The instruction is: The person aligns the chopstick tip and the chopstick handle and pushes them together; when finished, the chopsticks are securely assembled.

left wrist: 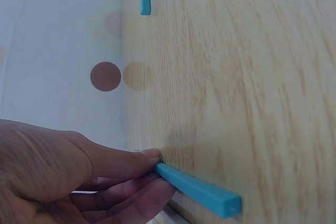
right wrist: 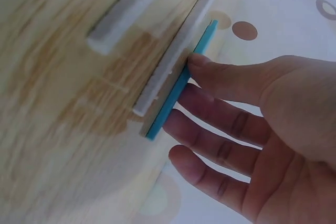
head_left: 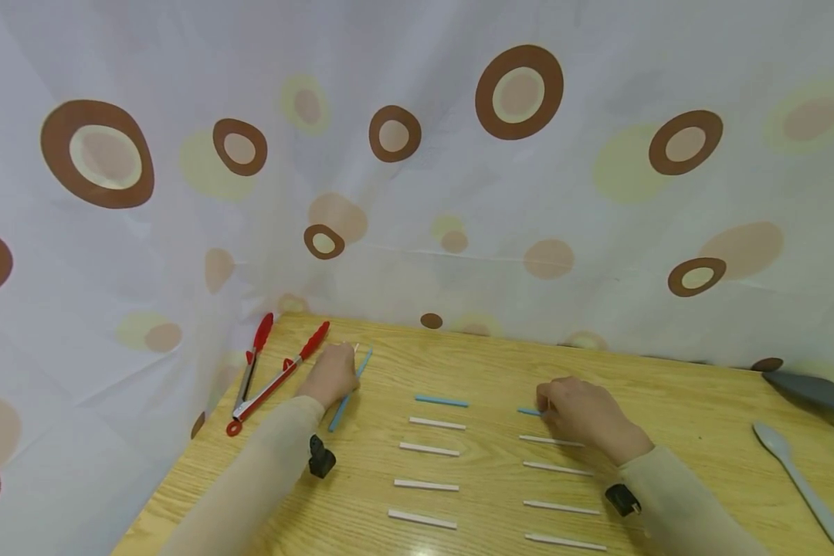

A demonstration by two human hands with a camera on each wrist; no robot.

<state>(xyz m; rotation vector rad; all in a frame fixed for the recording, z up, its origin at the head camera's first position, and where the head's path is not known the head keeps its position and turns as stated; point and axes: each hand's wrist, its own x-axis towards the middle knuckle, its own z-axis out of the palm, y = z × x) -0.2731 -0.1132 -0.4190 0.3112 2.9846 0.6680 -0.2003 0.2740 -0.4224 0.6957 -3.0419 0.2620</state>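
My left hand (head_left: 332,375) pinches a slim blue square-ended stick (left wrist: 202,192) between thumb and fingers, at the left beside the tongs. A white tip (head_left: 357,347) shows just past that hand; the rest of it is hidden. At the right, my right hand (head_left: 584,413) pinches another blue stick (right wrist: 178,85) by its sides, thumb on one and fingertips on the other. That stick lies close to a white stick (right wrist: 178,45). Between the hands, a third blue stick (head_left: 442,401) lies at the far end of a column of several white sticks (head_left: 427,485).
Red-tipped tongs (head_left: 271,394) lie spread at the table's left edge. A second column of white sticks (head_left: 561,507) runs below the right hand. A grey spoon (head_left: 799,479) and a dark utensil (head_left: 813,391) lie far right. A patterned curtain (head_left: 417,201) hangs behind the wooden table (head_left: 486,479).
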